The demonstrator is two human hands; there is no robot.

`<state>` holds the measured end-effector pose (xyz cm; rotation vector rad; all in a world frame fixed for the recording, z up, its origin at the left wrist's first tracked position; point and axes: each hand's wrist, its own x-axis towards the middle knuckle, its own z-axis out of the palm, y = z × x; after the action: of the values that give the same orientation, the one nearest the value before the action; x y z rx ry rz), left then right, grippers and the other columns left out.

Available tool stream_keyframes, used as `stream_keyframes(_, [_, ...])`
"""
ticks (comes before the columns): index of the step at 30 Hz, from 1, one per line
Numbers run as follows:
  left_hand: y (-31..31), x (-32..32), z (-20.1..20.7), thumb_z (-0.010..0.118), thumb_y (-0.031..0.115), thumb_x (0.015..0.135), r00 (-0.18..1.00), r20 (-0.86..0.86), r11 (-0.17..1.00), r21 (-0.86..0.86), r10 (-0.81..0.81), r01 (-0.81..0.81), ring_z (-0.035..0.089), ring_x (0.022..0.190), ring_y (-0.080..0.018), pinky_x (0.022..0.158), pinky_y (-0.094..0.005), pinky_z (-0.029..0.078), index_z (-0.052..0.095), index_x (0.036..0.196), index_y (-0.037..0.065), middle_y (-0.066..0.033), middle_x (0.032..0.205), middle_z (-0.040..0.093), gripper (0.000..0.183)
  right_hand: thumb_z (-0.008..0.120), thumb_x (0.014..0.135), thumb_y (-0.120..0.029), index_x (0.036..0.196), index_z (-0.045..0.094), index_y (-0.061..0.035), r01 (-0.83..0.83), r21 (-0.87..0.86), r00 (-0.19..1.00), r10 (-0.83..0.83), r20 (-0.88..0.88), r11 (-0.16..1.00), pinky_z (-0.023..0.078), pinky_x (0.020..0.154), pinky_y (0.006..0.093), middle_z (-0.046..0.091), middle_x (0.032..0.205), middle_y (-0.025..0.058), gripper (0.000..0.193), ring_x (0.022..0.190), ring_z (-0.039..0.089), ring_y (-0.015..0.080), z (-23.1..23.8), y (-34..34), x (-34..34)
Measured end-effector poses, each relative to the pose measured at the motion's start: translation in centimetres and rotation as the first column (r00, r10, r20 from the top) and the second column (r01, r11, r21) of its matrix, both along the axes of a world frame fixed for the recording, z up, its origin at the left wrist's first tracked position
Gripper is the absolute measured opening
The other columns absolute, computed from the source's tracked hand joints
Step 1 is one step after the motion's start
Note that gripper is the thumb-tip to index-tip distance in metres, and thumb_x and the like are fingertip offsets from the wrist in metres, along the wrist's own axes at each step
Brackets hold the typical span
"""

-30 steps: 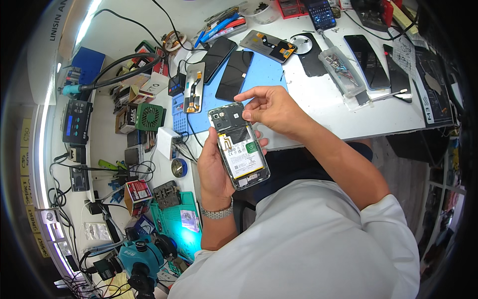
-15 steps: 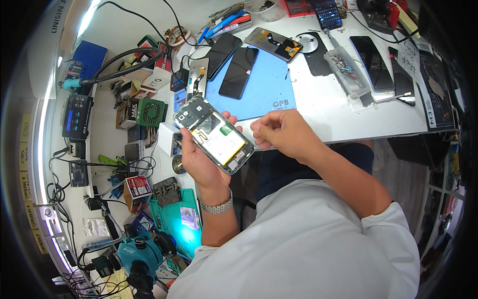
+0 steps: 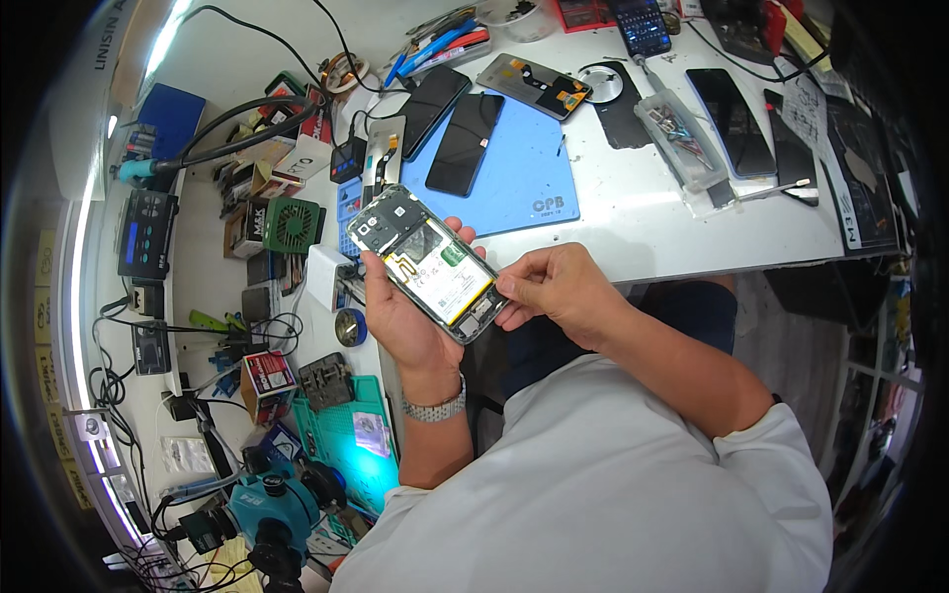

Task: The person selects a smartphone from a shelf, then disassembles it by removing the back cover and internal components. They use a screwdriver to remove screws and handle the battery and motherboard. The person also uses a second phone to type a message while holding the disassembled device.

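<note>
An opened smartphone [image 3: 450,288] without its back cover lies tilted in my left hand [image 3: 403,314], its white battery and dark inner parts facing up. The left thumb presses along one long edge while the fingertips wrap round the opposite one. At the lower right corner of the phone, the thumb and bent fingers of my right hand [image 3: 556,293] close on the edge. Part of that corner is hidden behind these fingers. Beyond the phone is a blue work mat [image 3: 529,183] with a dark phone [image 3: 465,145] lying on it.
Another black phone [image 3: 436,111] and a detached screen [image 3: 534,85] lie at the back. To the right are a clear tray [image 3: 682,143] of small tools and a dark phone [image 3: 730,119]. A teal microscope [image 3: 272,519] stands at lower left, near a green mat [image 3: 341,420].
My right hand has moved down and inward from just beside the phone, and its fingers now touch the phone's lower right edge. The left hand still holds the phone, turned slightly.
</note>
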<state>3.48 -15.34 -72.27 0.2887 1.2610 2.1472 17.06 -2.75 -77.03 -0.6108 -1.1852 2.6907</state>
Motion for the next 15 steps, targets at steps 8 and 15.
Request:
stream_keyframes(8, [0.4, 0.3, 0.3, 0.021, 0.052, 0.119, 0.995, -0.041, 0.996, -0.013, 0.092, -0.093, 0.069, 0.129, -0.0445, 0.105, -0.0599, 0.061, 0.048, 0.159, 0.002, -0.0318, 0.142, 0.065, 0.07, 0.082, 0.103, -0.016, 0.12, 0.072, 0.0097, -0.01, -0.167, 0.999, 0.002, -0.049, 0.986, 0.069, 0.082, 0.0312, 0.08, 0.1, 0.0161, 0.033, 0.087, 0.08, 0.0183, -0.4, -1.2, 0.0])
stream_keyframes(15, [0.8, 0.8, 0.4, 0.018, 0.052, 0.119, 0.994, -0.052, 0.995, -0.019, 0.101, -0.102, 0.068, 0.13, -0.0458, 0.106, -0.0617, 0.059, 0.047, 0.161, 0.001, -0.0328, 0.142, 0.064, 0.071, 0.079, 0.104, -0.01, 0.123, 0.069, 0.0133, 0.001, -0.105, 0.999, -0.005, -0.043, 0.994, 0.069, 0.082, 0.0315, 0.079, 0.102, 0.0178, 0.032, 0.088, 0.08, 0.0193, -0.6, -0.9, 0.0])
